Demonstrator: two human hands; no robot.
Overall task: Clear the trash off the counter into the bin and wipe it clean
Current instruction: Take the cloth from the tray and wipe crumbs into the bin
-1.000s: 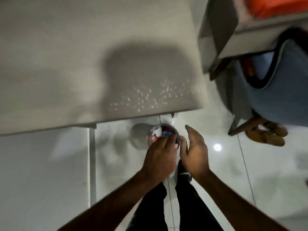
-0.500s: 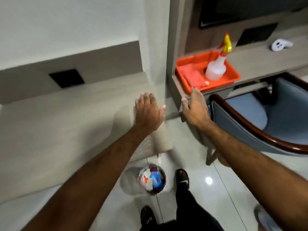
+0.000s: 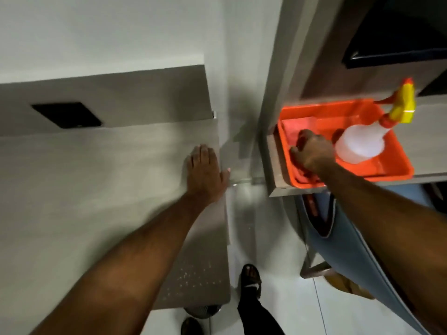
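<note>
Room: a pale wall and glossy tiled floor (image 3: 278,238) are seen from above, with a grey counter (image 3: 96,189) on the left.
Counter: small white crumbs (image 3: 193,278) are left near its front corner, so wiping is judged still due.
Bin: only its rim (image 3: 202,311) is seen under the counter's front edge.
Left hand (image 3: 205,172): laid flat, fingers spread, nothing held; apparently placed for support.
Cloth (image 3: 301,131): kept in the orange tray (image 3: 387,172) beside a spray bottle (image 3: 360,143).
Right hand (image 3: 312,153): fingers curled onto the cloth, seemingly gathering it; a firm grasp cannot be confirmed.
</note>
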